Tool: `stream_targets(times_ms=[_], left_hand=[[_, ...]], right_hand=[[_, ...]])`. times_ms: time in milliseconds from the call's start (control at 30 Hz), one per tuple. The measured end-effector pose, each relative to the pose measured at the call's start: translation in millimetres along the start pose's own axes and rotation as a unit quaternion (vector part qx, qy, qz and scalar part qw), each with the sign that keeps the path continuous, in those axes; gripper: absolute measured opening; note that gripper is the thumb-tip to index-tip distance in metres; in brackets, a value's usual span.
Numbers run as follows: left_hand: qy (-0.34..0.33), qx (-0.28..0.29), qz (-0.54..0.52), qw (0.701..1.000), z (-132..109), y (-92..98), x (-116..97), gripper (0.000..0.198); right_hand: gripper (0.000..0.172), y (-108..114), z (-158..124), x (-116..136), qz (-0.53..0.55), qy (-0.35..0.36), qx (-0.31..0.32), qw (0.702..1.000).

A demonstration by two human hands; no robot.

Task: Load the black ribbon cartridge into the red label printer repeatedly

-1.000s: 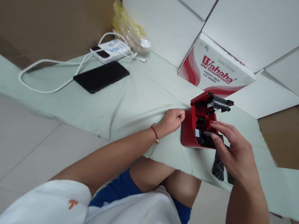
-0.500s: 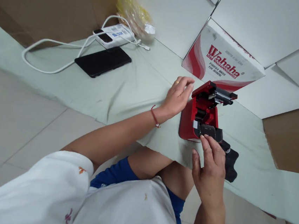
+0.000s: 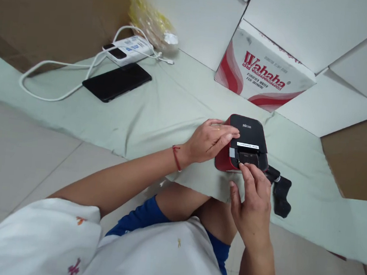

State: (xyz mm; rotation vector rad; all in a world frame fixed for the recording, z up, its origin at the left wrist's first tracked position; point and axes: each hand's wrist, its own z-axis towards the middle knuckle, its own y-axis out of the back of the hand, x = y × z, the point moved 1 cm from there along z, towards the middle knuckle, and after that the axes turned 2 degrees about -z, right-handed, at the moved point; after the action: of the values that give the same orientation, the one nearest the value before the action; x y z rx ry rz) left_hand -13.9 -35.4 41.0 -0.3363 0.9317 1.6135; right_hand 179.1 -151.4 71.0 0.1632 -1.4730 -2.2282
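Note:
A small red label printer with a black lid (image 3: pixel 248 133) sits on the green cloth, its lid down. My left hand (image 3: pixel 207 140) lies on the left edge of the lid, fingers stretched over its top. A dark, shiny strip (image 3: pixel 249 159) shows at the front slot, below a white sticker on the lid. The fingertips of my right hand (image 3: pixel 253 200) touch the printer's front edge by this strip, with the thumb held apart below. Just right of the printer is a black curved object (image 3: pixel 282 198), partly hidden by my right hand.
A black phone (image 3: pixel 117 81) and a white power bank (image 3: pixel 128 50) with a looped white cable lie on the left. Behind them rests a yellow clear plastic bag (image 3: pixel 152 22). A Wahaha carton (image 3: pixel 264 72) and white boxes stand behind the printer; a brown carton (image 3: pixel 356 158) stands right.
The raised lid of the label printer has come down. My left hand has moved from beside the open printer onto the lid. My right hand stays at the front edge.

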Motion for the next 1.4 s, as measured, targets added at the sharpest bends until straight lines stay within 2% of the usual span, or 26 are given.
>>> stream_targets(times_ms=[133,333,467,567,633,700,800,867,967,1100,1233,1300,1400], left_hand=[[-0.007,0.022,0.035,0.999,-2.3,-0.3,1.0,0.038],[-0.007,0.03,0.046,0.998,-2.4,2.0,-6.5,0.037],[0.029,0.042,0.021,0.998,-4.0,3.0,-14.5,0.034],[0.09,0.038,-0.031,0.995,-5.0,-2.5,-17.7,0.048],[0.117,0.014,-0.075,0.99,-3.9,-9.2,-15.6,0.06],[0.129,-0.023,-0.115,0.985,-2.1,-17.0,-9.6,0.074],[0.164,-0.053,-0.191,0.966,-1.4,-27.2,2.9,0.099],[0.203,-0.035,-0.259,0.944,-2.8,-31.3,10.3,0.108],[0.242,0.001,-0.331,0.912,-5.7,-32.6,16.9,0.112],[0.222,0.016,-0.37,0.902,-7.4,-31.8,19.5,0.11],[0.198,0.02,-0.387,0.9,-7.8,-32.4,18.4,0.11],[0.189,0.02,-0.386,0.903,-8.1,-32.5,17.6,0.112],[0.184,0.021,-0.379,0.907,-9.4,-33.3,18.4,0.112]], right_hand=[[0.048,3.4,2.7,1.5,-0.008,0.002,0.005,1.0],[0.044,0.0,2.2,3.6,-0.036,-0.001,-0.006,0.999],[0.043,1.6,1.7,6.5,-0.029,-0.007,-0.008,1.0],[0.036,9.6,4.1,2.5,0.043,-0.028,-0.026,0.998],[0.031,14.5,8.4,-7.2,0.09,-0.083,-0.077,0.989],[0.033,14.4,14.4,-21.5,0.121,-0.159,-0.119,0.973],[0.045,4.0,21.8,-41.1,0.159,-0.223,-0.095,0.957],[0.047,-4.1,22.3,-46.7,0.166,-0.227,-0.068,0.957],[0.047,-9.6,15.7,-42.6,0.159,-0.223,-0.059,0.96],[0.044,-7.0,6.5,-25.7,0.087,-0.195,-0.075,0.974],[0.048,-3.0,8.2,-6.9,0.001,-0.089,-0.13,0.987],[0.054,-2.5,11.3,-0.3,0.023,-0.013,-0.104,0.994],[0.049,-2.7,14.5,2.1,0.069,0.064,-0.057,0.994]])
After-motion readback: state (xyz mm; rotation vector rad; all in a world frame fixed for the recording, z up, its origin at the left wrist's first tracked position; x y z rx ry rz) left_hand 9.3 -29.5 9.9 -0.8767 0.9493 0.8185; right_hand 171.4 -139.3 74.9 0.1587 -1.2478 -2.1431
